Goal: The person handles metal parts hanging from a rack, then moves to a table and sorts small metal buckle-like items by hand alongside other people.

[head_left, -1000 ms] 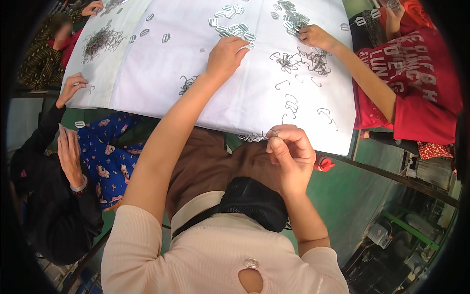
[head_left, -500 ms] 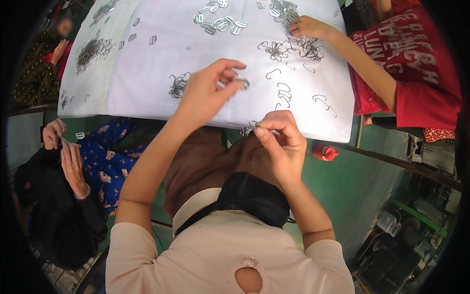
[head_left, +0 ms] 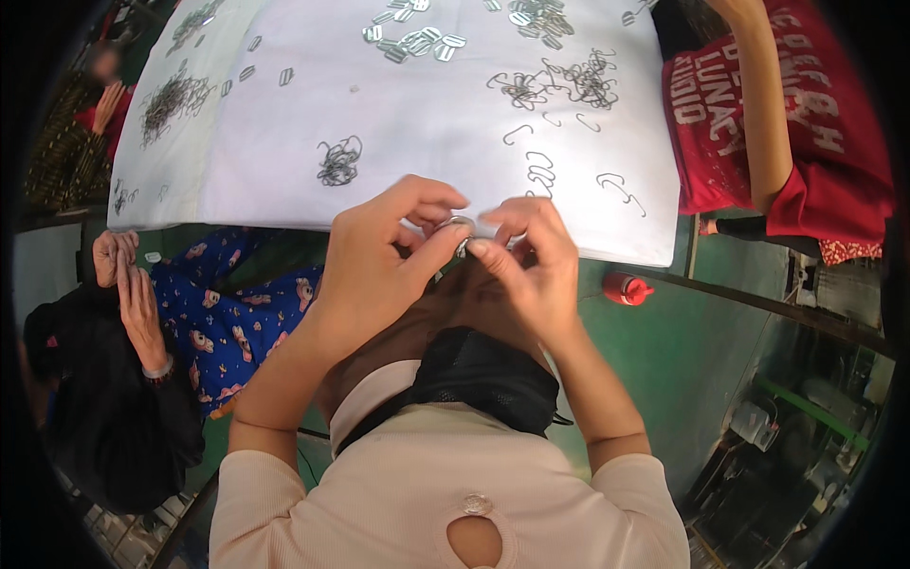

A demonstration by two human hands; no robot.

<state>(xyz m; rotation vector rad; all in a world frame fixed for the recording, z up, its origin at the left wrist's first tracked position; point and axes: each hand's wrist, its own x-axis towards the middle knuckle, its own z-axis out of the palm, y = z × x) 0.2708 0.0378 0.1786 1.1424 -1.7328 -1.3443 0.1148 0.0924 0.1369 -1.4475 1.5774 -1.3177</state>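
Over the table's near edge, my hands meet, fingertips nearly touching. My left hand (head_left: 384, 251) pinches a small silvery metal slide buckle (head_left: 459, 222) between thumb and fingers. Closed beside it, my right hand (head_left: 538, 270) has its thumb and index finger at the buckle's lower edge; the thin wire hooks it grips are mostly hidden by the fingers. A small tangle of dark wire hooks (head_left: 338, 163) lies on the white cloth beyond my left hand. Just past my right hand, several hooks (head_left: 539, 173) lie in a loose row.
The white-covered table (head_left: 275, 133) carries scattered slide buckles (head_left: 417, 43) and larger hook heaps (head_left: 590, 81). At the right a co-worker in a red shirt (head_left: 739, 104) leans in. Another in black (head_left: 114, 398) sits at the left. A red bottle (head_left: 627, 288) stands below the table edge.
My left hand has come down and right with the buckle to meet my right hand, which has shifted slightly left. The red-sleeved co-worker's hand has drawn back from the buckle heap.
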